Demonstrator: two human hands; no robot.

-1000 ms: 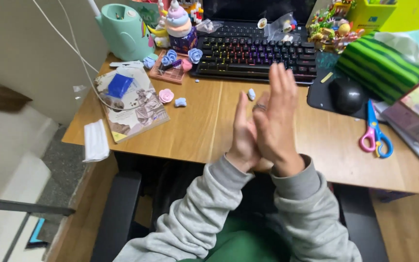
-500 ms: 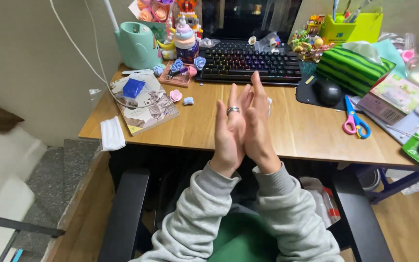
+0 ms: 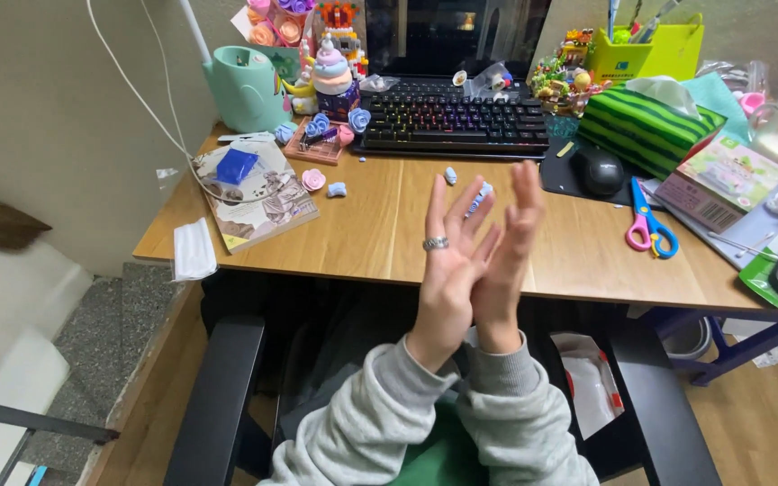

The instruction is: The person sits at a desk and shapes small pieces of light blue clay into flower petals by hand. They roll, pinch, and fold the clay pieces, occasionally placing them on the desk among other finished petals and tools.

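Note:
My left hand [image 3: 447,265], with a ring on one finger, and my right hand [image 3: 508,247] are raised upright in front of the wooden desk [image 3: 380,243]. Their palms press together and the fingers are spread apart. Neither hand holds anything. Just beyond the fingertips, small pale blue pieces [image 3: 450,175] lie on the desk in front of a backlit keyboard [image 3: 452,117]. Grey sleeves cover both forearms.
A booklet [image 3: 258,198] with a blue piece on it and a white mask [image 3: 194,249] lie at the left. A mouse [image 3: 598,171], scissors [image 3: 648,229], a striped green tissue box [image 3: 646,126] and a carton [image 3: 722,180] sit at the right. Chair armrests [image 3: 218,405] flank me.
My hands stay palm to palm but the fingers have fanned apart. The view has drawn back, showing more of the desk and the chair.

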